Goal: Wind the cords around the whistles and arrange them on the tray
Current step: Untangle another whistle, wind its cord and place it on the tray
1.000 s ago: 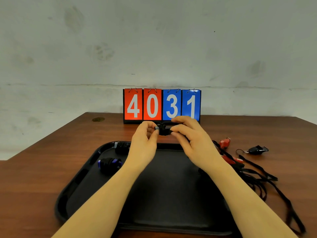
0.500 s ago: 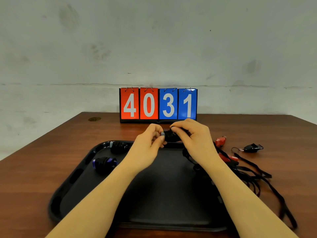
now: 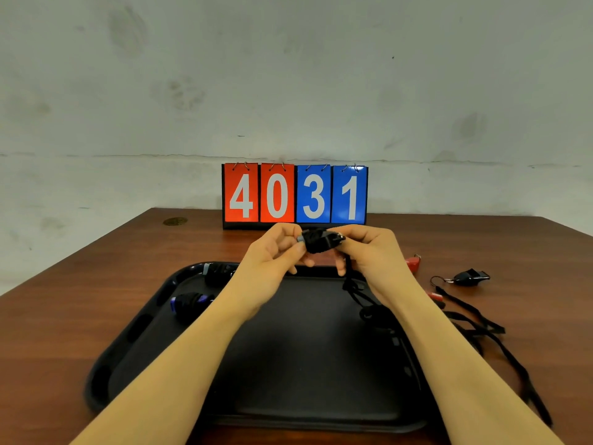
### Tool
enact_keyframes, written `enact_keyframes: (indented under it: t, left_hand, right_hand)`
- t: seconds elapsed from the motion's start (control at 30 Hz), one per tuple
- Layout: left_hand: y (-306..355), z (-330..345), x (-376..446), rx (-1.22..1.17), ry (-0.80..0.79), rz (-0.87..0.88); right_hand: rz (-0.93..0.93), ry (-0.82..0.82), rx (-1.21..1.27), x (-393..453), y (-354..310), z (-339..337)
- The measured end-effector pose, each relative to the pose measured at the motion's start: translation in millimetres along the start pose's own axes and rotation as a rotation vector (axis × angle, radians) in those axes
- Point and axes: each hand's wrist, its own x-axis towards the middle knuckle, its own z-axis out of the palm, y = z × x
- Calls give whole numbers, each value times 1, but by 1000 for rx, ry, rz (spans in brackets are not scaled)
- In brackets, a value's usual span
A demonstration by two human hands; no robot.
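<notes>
Above the far rim of the black tray, my left hand and my right hand hold a black whistle between them, with black cord wound around its body. My left fingers pinch its left end and my right fingers pinch its right end. The loose cord hangs from my right hand down onto the tray. Two wound whistles lie in the tray's far left corner: one black, one blue-tipped.
On the wooden table to the right of the tray lie a red whistle, a black whistle and tangled black cords. A flip scoreboard reading 4031 stands at the table's back edge by the wall.
Both hands have lifted the whistle a little and turned it. More of the wound black body shows between the fingers, and the loose cord now hangs lower from my right hand.
</notes>
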Motion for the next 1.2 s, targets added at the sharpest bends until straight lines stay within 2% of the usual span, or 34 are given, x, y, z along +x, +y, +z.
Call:
enact_keyframes:
  t: [0.17, 0.33, 0.6, 0.67, 0.83, 1.2]
  left_hand:
    - [-4, 0, 2, -92, 118, -51]
    - [-6, -1, 3, -42, 254, -69]
    - [-14, -4, 6, 267, 363, -37]
    - [-15, -4, 6, 331, 353, -25]
    - [-14, -3, 4, 395, 268, 43]
    - [-14, -1, 1, 307, 157, 38]
  right_hand:
    - [-40, -101, -217, -3, 0, 8]
    - [-49, -249, -366, -8, -3, 13]
    - [-92, -307, -483, -8, -2, 13]
    - [-163, -276, -603, -8, 0, 11]
    - [-518, -68, -849, -3, 10, 10]
    - [-457, 54, -672, -5, 5, 9]
